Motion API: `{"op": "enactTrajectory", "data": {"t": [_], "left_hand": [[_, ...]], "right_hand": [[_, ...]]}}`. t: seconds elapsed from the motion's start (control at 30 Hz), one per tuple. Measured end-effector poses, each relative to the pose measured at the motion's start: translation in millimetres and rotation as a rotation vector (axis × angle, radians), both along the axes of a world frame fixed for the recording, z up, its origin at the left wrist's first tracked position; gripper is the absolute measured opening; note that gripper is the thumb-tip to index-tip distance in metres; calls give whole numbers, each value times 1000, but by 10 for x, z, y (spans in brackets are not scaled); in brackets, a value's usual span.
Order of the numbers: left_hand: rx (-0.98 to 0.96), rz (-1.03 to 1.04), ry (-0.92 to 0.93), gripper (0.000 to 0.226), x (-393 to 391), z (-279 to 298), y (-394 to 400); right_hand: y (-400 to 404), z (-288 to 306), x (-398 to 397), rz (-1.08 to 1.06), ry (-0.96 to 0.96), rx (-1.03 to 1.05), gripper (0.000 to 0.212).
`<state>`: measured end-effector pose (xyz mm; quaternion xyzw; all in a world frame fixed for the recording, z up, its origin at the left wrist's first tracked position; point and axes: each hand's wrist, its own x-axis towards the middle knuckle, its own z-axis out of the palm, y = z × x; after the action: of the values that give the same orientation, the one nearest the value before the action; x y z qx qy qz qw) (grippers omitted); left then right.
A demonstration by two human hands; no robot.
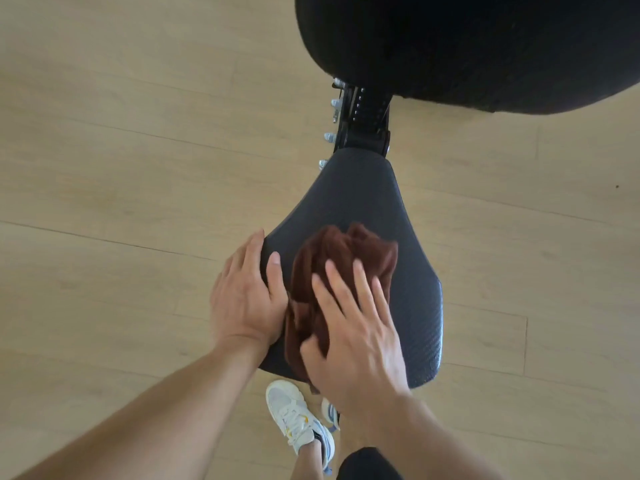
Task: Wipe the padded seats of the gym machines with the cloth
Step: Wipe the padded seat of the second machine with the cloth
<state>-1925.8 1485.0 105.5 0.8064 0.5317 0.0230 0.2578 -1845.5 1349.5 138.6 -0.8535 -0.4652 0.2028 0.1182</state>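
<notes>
Pale wooden floor [121, 150] planks fill the left of the view, and over them a bare left forearm reaches in from the lower left corner. The left hand [247, 292] lies flat at the left edge of the padded seat [374, 199], fingers straight and close together, the thumb resting on the seat's top surface just beside the cloth; it grips nothing. Below the seat's near edge a white sneaker [298, 417] with yellow and blue trim stands on the floor. The dark brown cloth [343, 252] lies bunched in the middle of the seat, on its wider near half, a fold of it hanging over the near edge. The right hand [356, 327] presses down on the cloth's near part with fingers spread and fairly straight, slightly blurred; the palm covers the fabric rather than closing round it. The seat itself is dark with a fine woven texture, narrow at the far end and broad towards the person. Beyond its narrow end a black metal bracket [363, 116] with silver bolts joins it to a large black backrest pad [485, 46] that fills the upper right.
</notes>
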Motion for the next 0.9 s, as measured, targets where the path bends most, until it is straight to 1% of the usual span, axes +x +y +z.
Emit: {"op": "enactTrajectory", "data": {"t": [0.1,0.2,0.27,0.33,0.4,0.47,0.5,0.57,0.6,0.63,0.67,0.73,0.83,0.9], "left_hand": [[4,6,-4,61,7,-7,5],[-7,18,0,61,2,-6,1],[10,21,-23,64,-1,-11,6],[-7,58,-81,70,-7,-10,-5],[-45,135,-195,73,-15,5,-10],[-100,310,-339,68,-46,6,9],[-161,453,-414,62,-66,-6,56],[-345,757,-587,48,-138,-75,174],[-417,864,-629,43,-233,-156,204],[-459,903,-625,44,-353,-216,198],[-468,894,-589,53,-496,-258,151],[-443,868,-481,63,-816,-328,-31],[-402,905,-391,60,-1243,-334,-258],[-386,938,-373,57,-1430,-309,-306]], "right_hand": [[75,-121,124,40,-29,1,63],[539,-222,477,11,-54,14,60],[862,-262,708,-22,-50,-15,60],[1149,-295,880,-42,-55,-51,60],[1404,-319,995,-67,-62,-54,58],[1584,-310,1041,-68,-69,-100,59],[1658,-284,1050,-41,-89,-148,60],[1769,-167,1054,57,-154,-261,55],[1805,-78,1038,123,-188,-313,48],[1839,3,1001,192,-218,-355,42],[1863,69,931,262,-238,-388,38],[1858,151,643,378,-210,-407,36],[1699,164,-1,505,-78,-292,35],[1498,188,-381,584,-86,-218,40]]}}
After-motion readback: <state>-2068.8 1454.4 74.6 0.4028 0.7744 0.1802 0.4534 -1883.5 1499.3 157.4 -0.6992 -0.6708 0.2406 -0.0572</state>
